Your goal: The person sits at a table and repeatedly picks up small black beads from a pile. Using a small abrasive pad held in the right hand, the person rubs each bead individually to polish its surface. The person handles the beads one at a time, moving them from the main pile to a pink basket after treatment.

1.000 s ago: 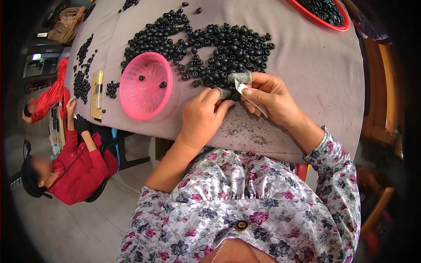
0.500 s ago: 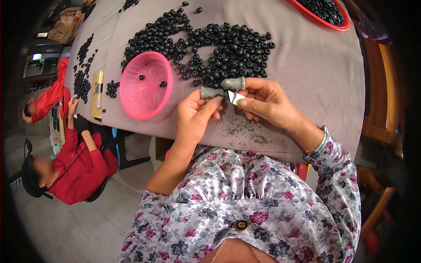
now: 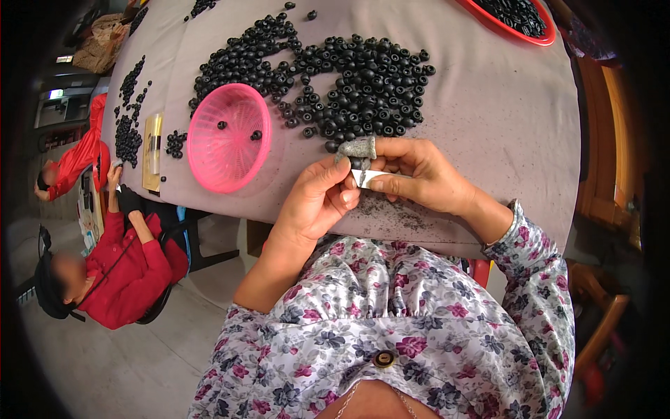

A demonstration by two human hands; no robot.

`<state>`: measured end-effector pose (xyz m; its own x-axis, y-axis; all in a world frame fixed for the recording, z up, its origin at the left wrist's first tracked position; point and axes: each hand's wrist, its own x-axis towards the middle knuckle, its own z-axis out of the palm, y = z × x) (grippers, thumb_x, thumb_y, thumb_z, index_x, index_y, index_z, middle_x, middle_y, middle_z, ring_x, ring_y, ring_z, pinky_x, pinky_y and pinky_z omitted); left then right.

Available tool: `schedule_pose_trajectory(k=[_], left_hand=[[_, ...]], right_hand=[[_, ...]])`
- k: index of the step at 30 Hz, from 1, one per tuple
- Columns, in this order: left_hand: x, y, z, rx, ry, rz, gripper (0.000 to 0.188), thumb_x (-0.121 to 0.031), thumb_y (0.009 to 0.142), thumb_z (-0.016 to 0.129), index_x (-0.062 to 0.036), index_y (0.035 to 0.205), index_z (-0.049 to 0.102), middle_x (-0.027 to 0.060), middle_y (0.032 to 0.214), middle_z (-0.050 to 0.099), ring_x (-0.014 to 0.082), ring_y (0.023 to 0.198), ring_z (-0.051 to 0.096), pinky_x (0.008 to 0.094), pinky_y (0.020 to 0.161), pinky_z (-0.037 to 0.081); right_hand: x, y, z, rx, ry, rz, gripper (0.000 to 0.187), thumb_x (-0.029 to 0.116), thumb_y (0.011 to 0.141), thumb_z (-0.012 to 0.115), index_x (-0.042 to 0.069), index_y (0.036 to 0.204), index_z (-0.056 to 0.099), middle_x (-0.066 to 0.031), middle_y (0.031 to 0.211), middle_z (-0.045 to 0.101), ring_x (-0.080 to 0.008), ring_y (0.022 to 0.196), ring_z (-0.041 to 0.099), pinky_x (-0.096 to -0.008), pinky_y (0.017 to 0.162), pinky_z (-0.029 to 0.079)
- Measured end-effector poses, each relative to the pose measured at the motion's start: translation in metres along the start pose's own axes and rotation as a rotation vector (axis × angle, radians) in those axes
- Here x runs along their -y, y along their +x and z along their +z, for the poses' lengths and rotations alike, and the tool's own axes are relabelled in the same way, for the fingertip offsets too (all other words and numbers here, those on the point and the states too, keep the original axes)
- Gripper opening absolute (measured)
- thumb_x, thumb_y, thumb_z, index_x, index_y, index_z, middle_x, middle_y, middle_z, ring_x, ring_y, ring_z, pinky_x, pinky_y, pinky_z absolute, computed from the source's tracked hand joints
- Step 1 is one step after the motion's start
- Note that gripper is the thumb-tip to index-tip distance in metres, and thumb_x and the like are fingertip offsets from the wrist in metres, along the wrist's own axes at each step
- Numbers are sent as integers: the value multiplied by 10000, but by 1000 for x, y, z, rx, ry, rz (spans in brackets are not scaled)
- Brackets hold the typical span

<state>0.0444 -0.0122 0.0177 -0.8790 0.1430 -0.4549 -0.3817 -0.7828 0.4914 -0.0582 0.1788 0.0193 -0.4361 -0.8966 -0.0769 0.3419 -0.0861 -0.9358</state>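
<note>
Pinching one black bead (image 3: 357,165), left hand (image 3: 312,199) faces right hand (image 3: 429,178), whose fingers clamp one white strip (image 3: 363,179)

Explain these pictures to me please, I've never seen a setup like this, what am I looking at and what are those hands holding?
There's no machine here, just a person using their own two hands. The view comes from a wide fisheye camera worn on the person's head, looking down, so straight edges bend.

On the cloth-covered table lies a big pile of black beads. Left of it stands a pink basket with two beads inside, and a red tray of black pieces is at the far right.

The right hand, with a gray cover on its index finger, grips a small white piece. The left hand appears to hold a partly hidden black bead against it.
</note>
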Motion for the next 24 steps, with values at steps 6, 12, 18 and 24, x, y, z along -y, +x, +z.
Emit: schedule_pose_trajectory(k=[6, 12, 18, 24], left_hand=[[2, 1, -10, 97, -44, -24, 221, -247, 960, 644, -31, 914, 633, 10, 759, 601, 104, 630, 520, 227, 566, 418], [0, -2, -3, 95, -84, -49, 222, -242, 971, 628, -20, 955, 627, 11, 779, 591, 108, 629, 506, 244, 575, 420], [8, -4, -11, 88, -122, -15, 219, -237, 972, 628, -18, 968, 630, 8, 785, 584, 90, 619, 505, 245, 575, 426], [8, -3, -6, 55, -196, -60, 211, -230, 964, 640, -19, 966, 629, 11, 786, 580, 76, 605, 500, 245, 575, 431]], right_hand=[[1, 0, -2, 33, 109, 37, 309, 58, 935, 643, -10, 1233, 597, 13, 872, 615, -32, 690, 514, -192, 589, 438], [2, 1, -3, 33, 98, 55, 274, 50, 933, 642, -13, 1197, 610, 6, 866, 633, -34, 646, 515, -191, 567, 433], [2, 1, -4, 51, 68, 61, 353, 27, 922, 645, -17, 1267, 588, 0, 910, 655, -29, 671, 528, -193, 583, 452], [2, 1, -3, 34, 64, 61, 346, 19, 915, 652, -25, 1254, 593, 6, 889, 642, -29, 659, 528, -192, 574, 455]])
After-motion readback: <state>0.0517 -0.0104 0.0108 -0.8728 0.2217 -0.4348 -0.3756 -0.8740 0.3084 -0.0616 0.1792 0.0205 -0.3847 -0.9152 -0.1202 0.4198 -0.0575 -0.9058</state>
